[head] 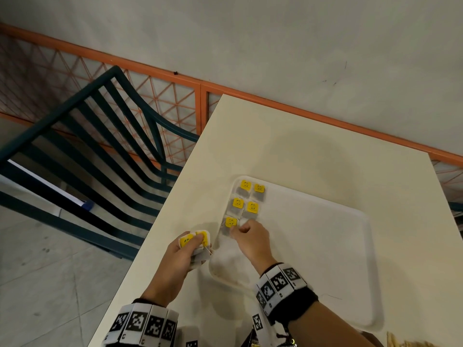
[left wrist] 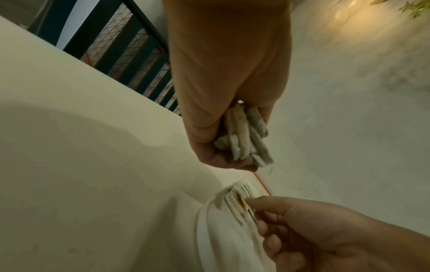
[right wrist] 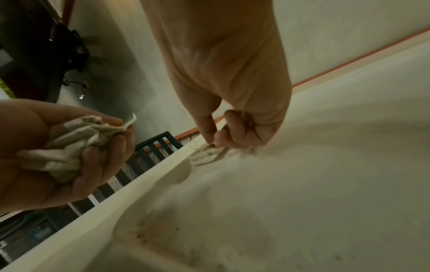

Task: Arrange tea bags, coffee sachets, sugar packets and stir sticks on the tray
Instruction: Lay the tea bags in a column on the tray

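A white tray lies on the cream table. Several tea bags with yellow tags lie in two columns in its far left corner. My right hand reaches down onto the tray beside the nearest tagged bag. Its thumb and forefinger pinch a tea bag against the tray floor. My left hand hovers just left of the tray's rim. It grips a bunch of tea bags, two yellow tags showing on top. In the right wrist view that bunch looks crumpled in the palm.
A dark green slatted chair stands off the table's left edge. An orange mesh fence runs behind it. The bare far half of the table ends at the wall. Something tan pokes in at the bottom right.
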{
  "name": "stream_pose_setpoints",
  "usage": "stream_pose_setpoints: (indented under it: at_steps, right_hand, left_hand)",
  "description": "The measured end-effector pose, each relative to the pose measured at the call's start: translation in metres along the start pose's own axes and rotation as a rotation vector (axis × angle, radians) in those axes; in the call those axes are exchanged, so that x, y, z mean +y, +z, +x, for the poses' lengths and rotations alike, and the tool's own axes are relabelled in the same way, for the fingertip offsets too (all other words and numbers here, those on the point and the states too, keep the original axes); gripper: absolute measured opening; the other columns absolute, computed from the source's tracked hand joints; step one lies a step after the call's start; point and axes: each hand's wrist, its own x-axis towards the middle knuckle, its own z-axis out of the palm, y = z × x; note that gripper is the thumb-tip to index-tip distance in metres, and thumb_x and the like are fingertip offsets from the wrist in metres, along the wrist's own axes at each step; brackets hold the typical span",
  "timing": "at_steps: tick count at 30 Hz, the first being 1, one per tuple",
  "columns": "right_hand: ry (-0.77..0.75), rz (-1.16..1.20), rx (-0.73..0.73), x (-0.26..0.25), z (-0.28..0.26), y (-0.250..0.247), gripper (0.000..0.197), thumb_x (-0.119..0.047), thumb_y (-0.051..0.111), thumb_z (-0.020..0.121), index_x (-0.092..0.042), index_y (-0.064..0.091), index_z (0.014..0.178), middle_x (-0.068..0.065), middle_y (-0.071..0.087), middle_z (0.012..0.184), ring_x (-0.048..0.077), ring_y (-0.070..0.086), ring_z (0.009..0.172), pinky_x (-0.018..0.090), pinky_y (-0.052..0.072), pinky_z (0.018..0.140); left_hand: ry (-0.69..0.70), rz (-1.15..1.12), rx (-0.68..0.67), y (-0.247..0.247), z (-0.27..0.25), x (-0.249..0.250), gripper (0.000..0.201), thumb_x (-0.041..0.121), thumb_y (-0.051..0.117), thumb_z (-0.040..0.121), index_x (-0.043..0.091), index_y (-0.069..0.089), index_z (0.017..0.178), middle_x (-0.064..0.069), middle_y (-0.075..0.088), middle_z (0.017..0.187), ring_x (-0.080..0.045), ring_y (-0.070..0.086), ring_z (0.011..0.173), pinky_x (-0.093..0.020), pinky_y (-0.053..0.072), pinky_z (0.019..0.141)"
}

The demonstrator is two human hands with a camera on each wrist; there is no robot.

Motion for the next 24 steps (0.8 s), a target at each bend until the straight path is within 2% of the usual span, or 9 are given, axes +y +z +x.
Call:
stream_pose_setpoints:
  at_steps: [2, 6, 8, 10, 13, 14, 19, 22, 24]
  right_hand:
    - [-0.089, -0.002, -0.032, -0.003, -0.008, -0.004, 0.028, -0.026, 0.06, 0.087, -0.021, 0.046, 0.064, -0.006, 0.052, 0.067, 0.01, 0.047, 0.065, 0.011, 0.034, 0.054]
    - [-0.171, 0.167, -0.283, -0.011, -0.034, -0.007, 0.016, -0.034, 0.06, 0.088, -0.022, 0.059, 0.078, -0.008, 0.057, 0.071, 0.008, 0.048, 0.062, 0.016, 0.04, 0.062]
    - [-0.179, 0.184, -0.348, -0.009, -0.041, -0.007, 0.007, -0.028, 0.065, 0.085, -0.025, 0.06, 0.082, -0.011, 0.057, 0.071, 0.004, 0.05, 0.061, 0.013, 0.042, 0.062]
    - [-0.187, 0.202, -0.349, -0.006, -0.044, -0.008, 0.009, -0.019, 0.066, 0.084, -0.023, 0.059, 0.082, -0.008, 0.058, 0.073, 0.003, 0.052, 0.061, 0.008, 0.041, 0.058]
    - [-0.141, 0.248, -0.324, -0.003, -0.045, -0.014, 0.005, -0.014, 0.065, 0.085, -0.012, 0.062, 0.087, -0.003, 0.06, 0.073, 0.001, 0.053, 0.057, 0.008, 0.04, 0.051]
    - [-0.118, 0.268, -0.333, -0.002, -0.046, -0.016, 0.006, -0.013, 0.065, 0.085, -0.01, 0.062, 0.09, -0.001, 0.061, 0.073, 0.003, 0.054, 0.058, 0.009, 0.041, 0.05]
    - [0.011, 0.471, -0.433, 0.005, -0.053, -0.024, 0.003, -0.012, 0.063, 0.087, -0.012, 0.062, 0.09, 0.002, 0.064, 0.08, 0.007, 0.062, 0.064, 0.018, 0.051, 0.058]
    - [0.035, 0.468, -0.516, 0.009, -0.057, -0.025, 0.006, -0.009, 0.061, 0.088, -0.011, 0.062, 0.094, 0.002, 0.064, 0.081, 0.007, 0.063, 0.067, 0.019, 0.053, 0.062]
    - [0.042, 0.497, -0.51, 0.01, -0.057, -0.027, 0.004, -0.008, 0.059, 0.089, -0.01, 0.062, 0.091, 0.003, 0.064, 0.079, 0.008, 0.064, 0.066, 0.019, 0.053, 0.063]
  left_hand:
    - [0.0, -0.003, -0.007, 0.002, -0.001, 0.002, 0.016, 0.017, 0.05, 0.093, 0.014, 0.061, 0.082, -0.006, 0.067, 0.075, -0.019, 0.061, 0.073, -0.029, 0.044, 0.066]
    - [-0.007, 0.021, -0.08, 0.005, -0.003, 0.003, 0.018, 0.02, 0.047, 0.094, 0.009, 0.058, 0.085, -0.006, 0.062, 0.068, -0.013, 0.056, 0.06, -0.025, 0.039, 0.059]
    - [-0.019, 0.006, -0.146, 0.008, -0.004, 0.004, 0.021, 0.021, 0.045, 0.095, 0.008, 0.058, 0.086, -0.005, 0.059, 0.063, -0.013, 0.053, 0.057, -0.021, 0.039, 0.053]
    - [-0.02, -0.015, -0.209, 0.011, -0.007, 0.004, 0.02, 0.021, 0.045, 0.096, 0.007, 0.055, 0.088, -0.006, 0.057, 0.062, -0.013, 0.053, 0.056, -0.019, 0.043, 0.051]
    - [-0.008, 0.043, -0.195, 0.011, -0.013, 0.001, 0.012, 0.016, 0.05, 0.094, 0.007, 0.058, 0.096, -0.01, 0.065, 0.08, -0.019, 0.064, 0.073, -0.028, 0.053, 0.069]
    - [-0.004, 0.073, -0.181, 0.01, -0.014, 0.001, 0.011, 0.014, 0.051, 0.093, 0.009, 0.059, 0.098, -0.009, 0.066, 0.083, -0.018, 0.066, 0.077, -0.029, 0.054, 0.07]
    - [0.0, 0.117, -0.127, 0.007, -0.016, -0.002, 0.01, 0.007, 0.051, 0.091, 0.008, 0.06, 0.096, -0.013, 0.063, 0.087, -0.023, 0.064, 0.082, -0.028, 0.056, 0.069]
    - [0.008, 0.101, -0.125, 0.008, -0.018, -0.002, 0.011, 0.006, 0.051, 0.091, 0.01, 0.061, 0.096, -0.012, 0.065, 0.086, -0.024, 0.066, 0.08, -0.038, 0.055, 0.082]
    - [0.003, 0.106, -0.131, 0.009, -0.019, -0.003, 0.011, 0.007, 0.052, 0.091, 0.009, 0.062, 0.095, -0.014, 0.065, 0.086, -0.025, 0.065, 0.079, -0.042, 0.051, 0.087]
